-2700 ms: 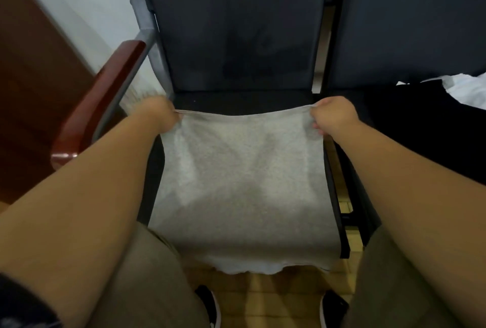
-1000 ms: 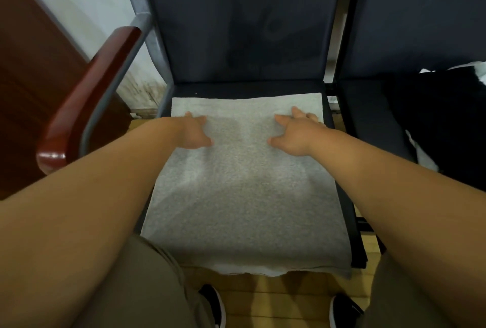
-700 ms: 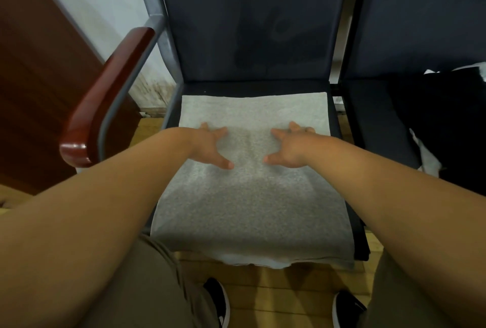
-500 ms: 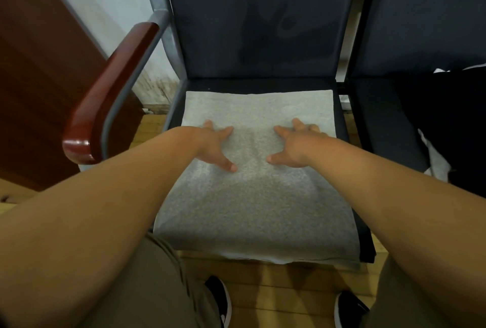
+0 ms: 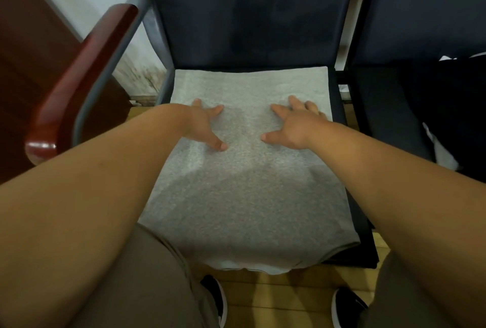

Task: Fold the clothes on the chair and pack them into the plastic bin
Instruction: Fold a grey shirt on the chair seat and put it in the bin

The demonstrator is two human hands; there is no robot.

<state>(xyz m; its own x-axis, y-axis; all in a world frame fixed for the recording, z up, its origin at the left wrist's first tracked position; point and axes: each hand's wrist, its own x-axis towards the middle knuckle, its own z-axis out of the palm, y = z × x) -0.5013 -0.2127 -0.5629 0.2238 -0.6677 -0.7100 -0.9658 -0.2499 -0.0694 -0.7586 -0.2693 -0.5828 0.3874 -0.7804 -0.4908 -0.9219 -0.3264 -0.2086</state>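
Observation:
A folded light grey garment lies flat over the seat of a dark blue chair, its front edge hanging a little past the seat. My left hand presses flat on its left half with the fingers spread. My right hand presses flat on its right half, also spread. Neither hand holds any cloth. No plastic bin shows in the head view.
A red-brown wooden armrest on a grey metal frame stands to the left. On the neighbouring seat at the right lies a black garment with white cloth under it. Wooden floor and my dark shoes show below.
Earlier both hands gripped the garment's far corners and laid it down on the seat. Since then they have rested flat on it and slid slightly apart; the camera has come closer.

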